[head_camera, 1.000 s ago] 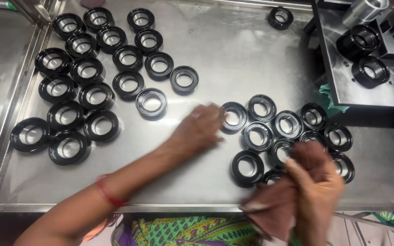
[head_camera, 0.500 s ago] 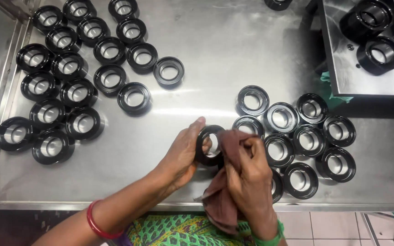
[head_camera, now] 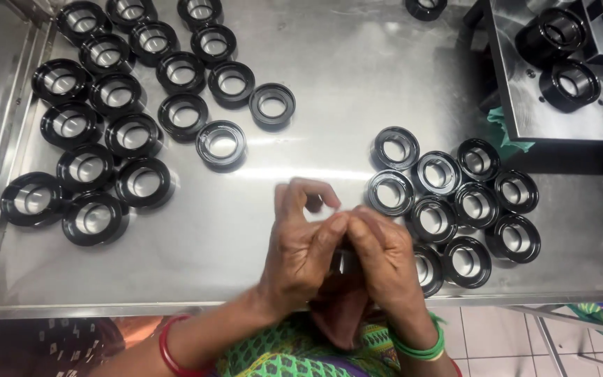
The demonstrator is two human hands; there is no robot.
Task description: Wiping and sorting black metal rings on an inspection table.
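Head view, looking down on a steel table (head_camera: 357,84). The left hand (head_camera: 301,248) and right hand (head_camera: 385,255) meet near the table's 6 o'clock edge, fingertips pressed together over a black ring (head_camera: 345,262) that is almost wholly hidden between the palms; only a dark sliver shows. Both hands are curled shut about it, the left index finger arched upward, the right fingers folded down against the left. A brown cloth (head_camera: 343,314) hangs below the hands, bunched under the right palm; whether it wraps the ring cannot be told. The left wrist bears a red bangle (head_camera: 165,345), the right wrist green bangles (head_camera: 420,345).

At 3 o'clock of the hands lies the right cluster (head_camera: 465,202) of black rings, close-packed and lying flat, their bores up; its nearest members sit just beside the right hand, one partly covered by it. At 10 to 11 o'clock, well apart from the hands, lies the larger left cluster (head_camera: 116,98), likewise flat, spread in loose rows toward the table's far left corner. One ring with a paler rim (head_camera: 221,144) lies at the near edge of this cluster. At 1 o'clock a raised steel plate (head_camera: 525,105) carries further black rings, with a green rag (head_camera: 507,136) just under its near edge. A lone ring (head_camera: 426,7) lies at 12 o'clock, cut by the frame.
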